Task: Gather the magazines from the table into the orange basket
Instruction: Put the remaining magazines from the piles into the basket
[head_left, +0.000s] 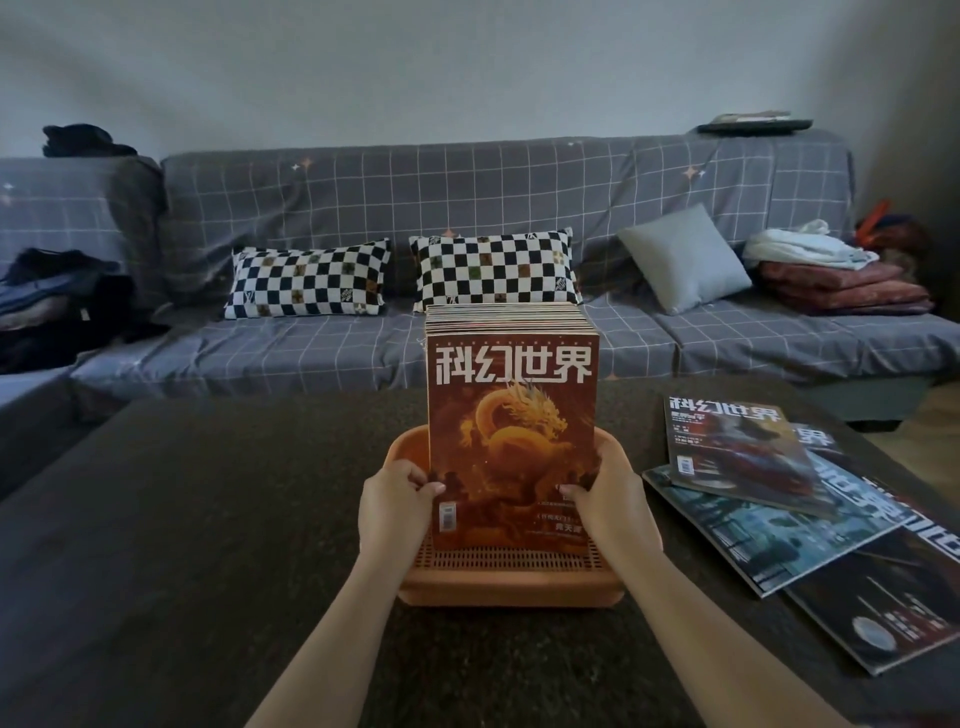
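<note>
Magazines (769, 499): four loose on table (208, 519), upright stack (511, 415) in one basket (509, 587).

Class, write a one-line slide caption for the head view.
Both hands grip upright magazines in the orange basket; others remain on the table.

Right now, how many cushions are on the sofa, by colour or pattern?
Checkered cushions: 2
Grey cushion: 1
Total: 3
</note>
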